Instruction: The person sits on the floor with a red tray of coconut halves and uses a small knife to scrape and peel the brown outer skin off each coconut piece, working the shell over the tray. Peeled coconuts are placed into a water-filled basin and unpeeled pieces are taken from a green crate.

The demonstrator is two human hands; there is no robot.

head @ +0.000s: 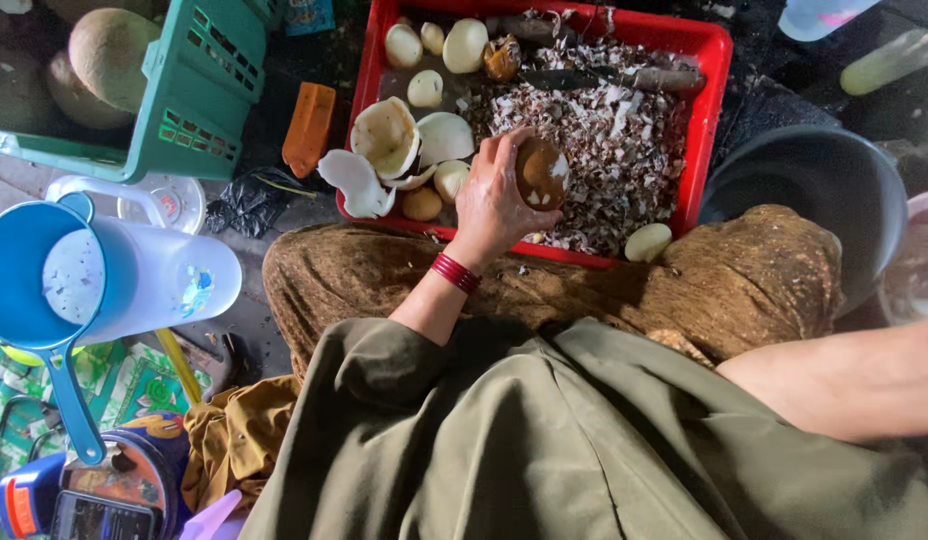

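Observation:
My left hand point(489, 205), with red bangles at the wrist, grips a brown-skinned coconut piece point(540, 172) over the near side of a red crate point(712, 90). The crate holds a heap of brown and white shavings point(614, 140), peeled white coconut pieces point(465, 45), broken white shell halves point(387, 135) and a knife point(584, 77) lying at the back. One peeled piece point(648, 242) rests against my brown skirt at the crate's near edge. My right forearm point(844, 385) runs off the right edge, and its hand is out of view.
A green basket point(199, 90) at the top left stands beside whole coconuts point(109, 55). A blue scoop point(34, 275) sits on a white jug point(169, 280) at the left. A dark basin point(824, 180) stands at the right. An orange object point(310, 128) lies beside the crate.

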